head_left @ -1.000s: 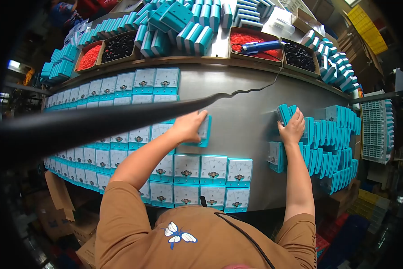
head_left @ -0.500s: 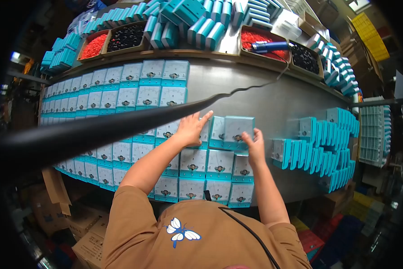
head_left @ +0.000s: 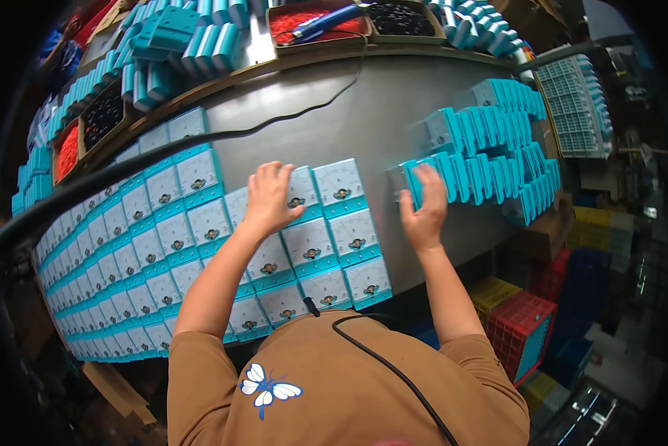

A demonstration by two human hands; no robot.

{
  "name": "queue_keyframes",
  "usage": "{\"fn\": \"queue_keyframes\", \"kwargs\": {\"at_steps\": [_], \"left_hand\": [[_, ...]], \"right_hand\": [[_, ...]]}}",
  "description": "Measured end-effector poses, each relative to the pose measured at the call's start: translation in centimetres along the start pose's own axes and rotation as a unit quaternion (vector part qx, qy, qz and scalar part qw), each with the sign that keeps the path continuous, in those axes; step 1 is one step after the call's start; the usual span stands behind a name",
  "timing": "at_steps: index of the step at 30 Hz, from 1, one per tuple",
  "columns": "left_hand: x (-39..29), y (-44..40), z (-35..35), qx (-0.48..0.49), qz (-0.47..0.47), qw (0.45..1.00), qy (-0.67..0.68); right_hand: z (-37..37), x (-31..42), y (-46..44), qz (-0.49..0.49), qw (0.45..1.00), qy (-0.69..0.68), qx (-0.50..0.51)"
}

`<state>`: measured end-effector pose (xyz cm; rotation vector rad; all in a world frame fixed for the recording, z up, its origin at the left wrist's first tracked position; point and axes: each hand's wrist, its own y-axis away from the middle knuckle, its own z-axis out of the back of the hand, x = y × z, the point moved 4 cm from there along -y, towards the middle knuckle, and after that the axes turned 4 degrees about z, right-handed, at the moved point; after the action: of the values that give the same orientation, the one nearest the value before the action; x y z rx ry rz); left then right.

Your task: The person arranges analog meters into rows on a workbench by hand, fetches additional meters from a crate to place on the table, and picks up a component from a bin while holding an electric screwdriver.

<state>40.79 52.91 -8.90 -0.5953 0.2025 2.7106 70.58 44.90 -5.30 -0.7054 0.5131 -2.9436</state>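
Rows of teal-and-white panel meters (head_left: 306,241) lie face up on the metal table, left and centre. My left hand (head_left: 270,197) rests over the meters at the right part of the top row, fingers apart. More meters (head_left: 501,178) stand on edge in several rows at the right. My right hand (head_left: 425,208) is at the left end of the nearest standing row, thumb and fingers apart around the first units; whether it grips one cannot be made out. A meter (head_left: 339,184) lies at the right end of the face-up top row, between my hands.
Boxes of red parts (head_left: 289,26) and black parts (head_left: 401,20) sit along the back ledge with a blue tool (head_left: 326,22). A black cable (head_left: 304,111) crosses the view. Crates (head_left: 518,331) stand below the table at right.
A meter that my right hand held at the end of the face-up row now lies there. My right hand has moved back right to the standing meters. The view has turned rightward.
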Motion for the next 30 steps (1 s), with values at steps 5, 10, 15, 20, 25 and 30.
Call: {"fn": "queue_keyframes", "kwargs": {"at_steps": [5,10,15,20,25,30], "left_hand": [[-12.8,-3.7,-6.8,0.035,-0.117,0.981,0.152],[-16.9,-5.9,-11.4,0.020,-0.037,0.956,0.291],[-12.7,-4.6,-3.5,-0.060,-0.033,0.936,0.345],[0.6,-4.5,5.4,-0.081,0.001,0.987,0.139],[8.8,-5.2,6.0,-0.061,0.002,0.994,-0.087],[10.9,-4.6,2.3,0.038,0.072,0.992,-0.101]], "right_hand": [[-0.6,-9.3,2.1,-0.140,0.976,0.166,0.014],[-1.1,-9.8,2.4,-0.157,0.978,0.131,0.034],[-0.3,-8.2,1.4,-0.182,0.956,0.220,0.069],[-0.1,-6.5,0.4,-0.062,0.976,0.209,0.024],[-0.8,-6.2,-2.3,-0.076,0.983,0.167,0.022],[-4.7,0.5,-7.6,-0.227,0.925,-0.276,0.128]]}}
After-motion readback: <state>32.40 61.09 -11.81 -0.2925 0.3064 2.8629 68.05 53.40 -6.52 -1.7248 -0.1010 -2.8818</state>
